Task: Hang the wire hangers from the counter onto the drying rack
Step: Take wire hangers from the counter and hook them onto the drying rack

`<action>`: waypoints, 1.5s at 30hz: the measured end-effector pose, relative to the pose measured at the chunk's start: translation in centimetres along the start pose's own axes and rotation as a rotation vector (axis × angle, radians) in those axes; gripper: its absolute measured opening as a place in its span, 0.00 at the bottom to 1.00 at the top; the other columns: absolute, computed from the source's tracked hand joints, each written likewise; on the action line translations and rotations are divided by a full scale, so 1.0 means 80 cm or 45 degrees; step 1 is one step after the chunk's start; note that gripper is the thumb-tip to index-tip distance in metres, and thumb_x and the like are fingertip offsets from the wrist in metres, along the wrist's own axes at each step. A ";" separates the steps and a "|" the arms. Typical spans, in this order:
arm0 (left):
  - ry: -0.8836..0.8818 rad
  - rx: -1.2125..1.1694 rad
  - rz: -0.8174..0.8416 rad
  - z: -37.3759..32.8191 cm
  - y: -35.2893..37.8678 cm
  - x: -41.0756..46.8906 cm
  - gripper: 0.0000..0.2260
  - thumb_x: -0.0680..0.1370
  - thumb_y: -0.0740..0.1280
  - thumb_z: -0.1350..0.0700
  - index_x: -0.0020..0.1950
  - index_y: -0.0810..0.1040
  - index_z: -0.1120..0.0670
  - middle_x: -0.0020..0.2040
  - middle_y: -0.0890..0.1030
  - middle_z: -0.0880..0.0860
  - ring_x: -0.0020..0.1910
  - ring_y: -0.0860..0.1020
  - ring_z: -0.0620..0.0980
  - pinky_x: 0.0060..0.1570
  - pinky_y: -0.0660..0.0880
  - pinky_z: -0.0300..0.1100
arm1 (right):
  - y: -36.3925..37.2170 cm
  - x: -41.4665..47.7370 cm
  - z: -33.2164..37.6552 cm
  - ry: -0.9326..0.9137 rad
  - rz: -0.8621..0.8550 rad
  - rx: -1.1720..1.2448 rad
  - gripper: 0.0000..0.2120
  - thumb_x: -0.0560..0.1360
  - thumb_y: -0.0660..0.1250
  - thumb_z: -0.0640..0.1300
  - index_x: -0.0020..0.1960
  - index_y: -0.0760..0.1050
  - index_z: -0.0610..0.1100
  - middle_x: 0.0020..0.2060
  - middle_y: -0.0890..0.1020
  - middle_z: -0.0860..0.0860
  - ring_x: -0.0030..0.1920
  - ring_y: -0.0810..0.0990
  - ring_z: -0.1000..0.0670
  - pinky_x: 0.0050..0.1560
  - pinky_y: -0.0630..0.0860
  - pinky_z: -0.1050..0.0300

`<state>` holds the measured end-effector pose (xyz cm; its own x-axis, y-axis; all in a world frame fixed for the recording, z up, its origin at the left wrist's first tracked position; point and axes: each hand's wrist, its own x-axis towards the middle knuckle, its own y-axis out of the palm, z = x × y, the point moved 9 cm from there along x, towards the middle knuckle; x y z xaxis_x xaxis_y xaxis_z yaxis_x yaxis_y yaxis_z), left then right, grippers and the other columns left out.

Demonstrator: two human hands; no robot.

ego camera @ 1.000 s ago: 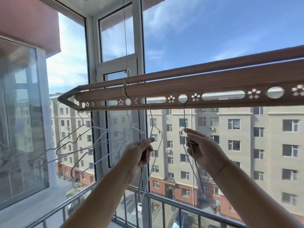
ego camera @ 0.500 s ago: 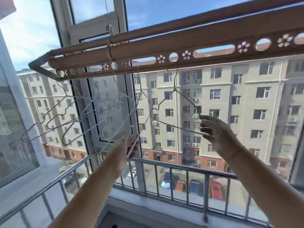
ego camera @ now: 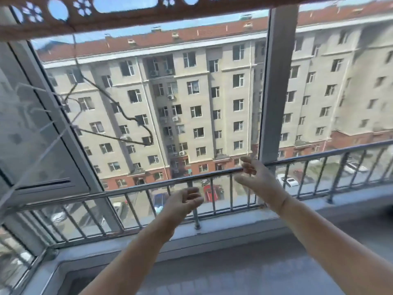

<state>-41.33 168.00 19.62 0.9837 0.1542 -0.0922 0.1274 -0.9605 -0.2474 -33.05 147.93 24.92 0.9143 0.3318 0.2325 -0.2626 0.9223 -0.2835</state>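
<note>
The brown drying rack [ego camera: 119, 18] with flower-shaped holes runs across the top edge of the head view. A thin wire hanger [ego camera: 125, 118] hangs from it at the upper left, free of both hands. More pale wire hangers [ego camera: 42, 133] show blurred at the far left. My left hand [ego camera: 182, 204] is in front of the railing with its fingers loosely curled and nothing in it. My right hand [ego camera: 255, 177] is higher and to the right, fingers spread and relaxed, also holding nothing.
A metal railing [ego camera: 138, 188] crosses the window in front of my hands. Below it lies a grey sill [ego camera: 234, 228]. A white window post [ego camera: 276, 81] stands upright at the right. An open window sash [ego camera: 49, 158] angles in at the left.
Both hands have let go of the hangers and dropped toward the railing. The view has tilted down and to the right, so the rack now sits at the top edge.
</note>
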 end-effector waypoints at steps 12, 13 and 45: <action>0.158 0.029 0.501 -0.091 0.416 0.052 0.15 0.74 0.70 0.60 0.59 0.75 0.55 0.52 0.81 0.54 0.51 0.79 0.47 0.47 0.76 0.30 | -0.372 -0.121 -0.147 0.239 -0.457 -0.154 0.29 0.70 0.73 0.44 0.68 0.67 0.47 0.59 0.73 0.48 0.62 0.72 0.50 0.60 0.71 0.56; 0.185 0.035 0.524 -0.098 0.451 0.053 0.15 0.74 0.70 0.60 0.60 0.75 0.56 0.53 0.81 0.54 0.51 0.79 0.46 0.48 0.76 0.31 | -0.403 -0.134 -0.158 0.255 -0.480 -0.163 0.29 0.70 0.73 0.44 0.68 0.67 0.47 0.58 0.73 0.48 0.61 0.72 0.50 0.59 0.70 0.58; 0.505 0.111 1.413 -0.297 1.275 0.174 0.17 0.73 0.72 0.55 0.60 0.76 0.48 0.55 0.81 0.47 0.56 0.78 0.45 0.58 0.75 0.40 | -1.128 -0.368 -0.359 0.667 -1.476 -0.422 0.26 0.70 0.71 0.41 0.66 0.67 0.47 0.61 0.73 0.48 0.63 0.71 0.51 0.59 0.66 0.60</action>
<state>-11.64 66.62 16.03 0.5229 -0.8524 0.0041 -0.8159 -0.5019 -0.2870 -27.43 49.25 16.95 0.5864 -0.7998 0.1286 0.7698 0.5009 -0.3955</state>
